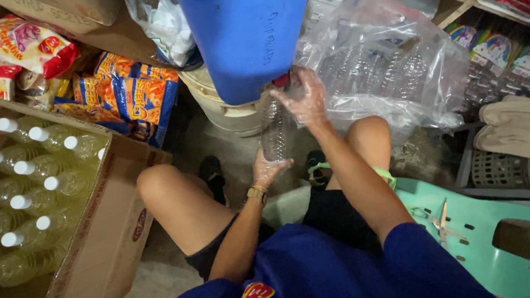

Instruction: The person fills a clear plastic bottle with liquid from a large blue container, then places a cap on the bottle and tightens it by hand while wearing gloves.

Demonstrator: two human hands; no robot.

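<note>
I sit looking down over my knees. My left hand, in a thin clear glove and with a watch on the wrist, grips the bottom of a clear plastic bottle held upright. My right hand, also gloved, rests at the bottle's top, right under the spout of a big blue container that stands on a cream bucket. The bottle's mouth and the spout are hidden behind my fingers.
A cardboard box at my left holds several white-capped bottles of yellow liquid. Snack packs lie behind it. A clear bag of empty bottles sits at right. Scissors lie on a green plastic seat.
</note>
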